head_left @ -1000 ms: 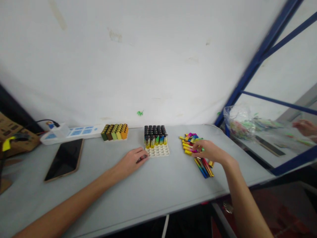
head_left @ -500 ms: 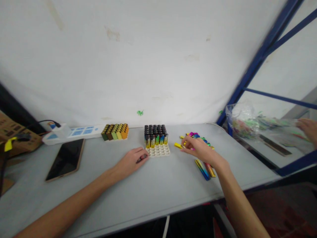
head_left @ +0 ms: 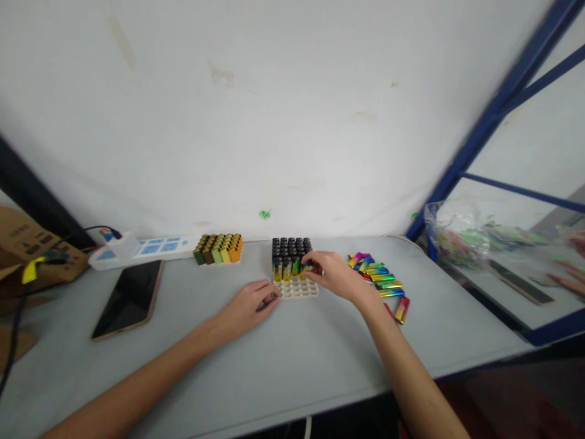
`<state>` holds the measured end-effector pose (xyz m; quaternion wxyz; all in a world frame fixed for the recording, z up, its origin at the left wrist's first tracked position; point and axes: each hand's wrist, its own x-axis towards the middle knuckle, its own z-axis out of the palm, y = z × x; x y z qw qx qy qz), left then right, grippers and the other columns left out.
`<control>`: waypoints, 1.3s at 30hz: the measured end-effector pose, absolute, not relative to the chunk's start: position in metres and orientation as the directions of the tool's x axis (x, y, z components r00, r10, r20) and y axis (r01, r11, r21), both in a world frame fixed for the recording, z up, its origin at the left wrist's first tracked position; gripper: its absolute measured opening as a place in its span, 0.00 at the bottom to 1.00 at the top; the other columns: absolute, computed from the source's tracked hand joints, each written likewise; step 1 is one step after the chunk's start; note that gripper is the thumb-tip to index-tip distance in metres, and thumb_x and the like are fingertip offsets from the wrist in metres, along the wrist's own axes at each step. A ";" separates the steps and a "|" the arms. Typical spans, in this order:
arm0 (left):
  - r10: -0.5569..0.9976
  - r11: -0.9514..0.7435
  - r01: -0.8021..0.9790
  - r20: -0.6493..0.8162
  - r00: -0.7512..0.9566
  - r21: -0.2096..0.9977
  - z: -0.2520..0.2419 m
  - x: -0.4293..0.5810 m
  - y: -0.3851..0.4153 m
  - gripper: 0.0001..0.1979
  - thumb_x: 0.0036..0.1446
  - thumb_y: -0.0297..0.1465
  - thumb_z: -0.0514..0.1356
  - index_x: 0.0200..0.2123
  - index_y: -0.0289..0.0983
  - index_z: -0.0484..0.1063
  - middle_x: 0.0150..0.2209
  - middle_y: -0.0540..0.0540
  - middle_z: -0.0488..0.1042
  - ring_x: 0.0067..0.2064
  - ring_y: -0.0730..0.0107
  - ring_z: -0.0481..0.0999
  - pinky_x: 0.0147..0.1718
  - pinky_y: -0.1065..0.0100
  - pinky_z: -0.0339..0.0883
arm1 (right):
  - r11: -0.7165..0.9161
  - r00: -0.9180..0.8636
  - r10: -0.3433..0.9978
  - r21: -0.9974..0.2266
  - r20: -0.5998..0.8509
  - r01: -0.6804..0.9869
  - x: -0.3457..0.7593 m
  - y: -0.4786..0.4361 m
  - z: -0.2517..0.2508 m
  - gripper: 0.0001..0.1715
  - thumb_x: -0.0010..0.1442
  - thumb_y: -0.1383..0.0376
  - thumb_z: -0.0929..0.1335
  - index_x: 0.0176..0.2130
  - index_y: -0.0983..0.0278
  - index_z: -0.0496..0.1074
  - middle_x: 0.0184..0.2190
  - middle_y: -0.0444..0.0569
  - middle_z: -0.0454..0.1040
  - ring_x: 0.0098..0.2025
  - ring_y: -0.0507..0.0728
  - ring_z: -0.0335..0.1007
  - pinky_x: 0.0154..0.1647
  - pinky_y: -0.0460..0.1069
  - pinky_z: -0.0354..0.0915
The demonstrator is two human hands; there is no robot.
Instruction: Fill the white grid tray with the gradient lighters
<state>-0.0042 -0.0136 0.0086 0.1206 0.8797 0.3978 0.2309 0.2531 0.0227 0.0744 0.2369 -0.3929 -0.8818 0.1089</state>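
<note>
My left hand rests on the table with its fingers closed round a small dark stick-like thing, its fingertips at the left front corner of a white holed tray. Upright in the tray's back rows stand several black-topped lighters with shiny yellow and green bodies; the front holes are bare. My right hand reaches in from the right, its thumb and fingers pinched on a lighter at the right end of the front filled row. Its fingers partly hide that lighter.
Shiny multicoloured pieces lie loose at the right. A second tray of green, brown and orange lighters stands back left, near a power strip and phone. Beyond the blue frame are a plastic bag and another person's hand.
My right hand has moved left from the loose shiny pieces to the tray's right side. The two pieces lying nearest the front are covered or differently placed. My left hand stays by the tray.
</note>
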 end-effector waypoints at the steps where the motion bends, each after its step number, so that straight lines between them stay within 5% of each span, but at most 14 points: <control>1: 0.755 -0.655 0.645 0.307 0.579 0.394 0.009 -0.004 -0.014 0.09 0.68 0.32 0.53 0.38 0.39 0.72 0.34 0.48 0.71 0.37 0.65 0.72 0.38 0.68 0.65 | 0.655 -0.567 0.756 -0.401 0.328 0.641 0.251 0.024 0.071 0.11 0.62 0.71 0.71 0.46 0.64 0.73 0.33 0.46 0.77 0.33 0.54 0.72 0.36 0.47 0.65; 13: 0.739 -0.673 0.634 0.317 0.595 0.380 0.007 -0.004 -0.015 0.07 0.67 0.30 0.53 0.40 0.38 0.71 0.34 0.48 0.70 0.37 0.66 0.72 0.39 0.68 0.65 | 0.695 -0.524 0.718 -0.494 0.457 0.522 0.251 0.023 0.045 0.06 0.64 0.66 0.70 0.43 0.63 0.72 0.41 0.49 0.75 0.34 0.51 0.74 0.38 0.46 0.71; 20: 0.732 -0.681 0.635 0.324 0.600 0.363 0.006 -0.004 -0.013 0.07 0.68 0.30 0.53 0.39 0.38 0.71 0.33 0.48 0.69 0.36 0.66 0.71 0.38 0.68 0.64 | 0.644 -0.412 0.765 -0.603 0.495 0.472 0.248 0.025 0.034 0.16 0.65 0.67 0.69 0.53 0.61 0.69 0.38 0.47 0.80 0.38 0.53 0.79 0.41 0.48 0.73; 34: 0.719 -0.695 0.638 0.335 0.609 0.331 0.003 -0.005 -0.014 0.07 0.68 0.29 0.53 0.41 0.38 0.71 0.35 0.47 0.71 0.37 0.65 0.72 0.40 0.67 0.65 | 0.679 -0.468 0.728 -0.437 0.500 0.590 0.244 0.020 0.039 0.17 0.67 0.66 0.69 0.54 0.61 0.74 0.45 0.51 0.81 0.41 0.56 0.80 0.44 0.48 0.73; 39: 0.714 -0.699 0.636 0.339 0.612 0.325 0.004 -0.004 -0.015 0.07 0.68 0.29 0.53 0.42 0.37 0.71 0.35 0.46 0.71 0.37 0.65 0.73 0.40 0.67 0.65 | 0.666 -0.539 0.743 -0.355 0.398 0.656 0.244 0.015 0.041 0.24 0.69 0.66 0.66 0.63 0.59 0.68 0.43 0.51 0.82 0.40 0.57 0.79 0.43 0.48 0.71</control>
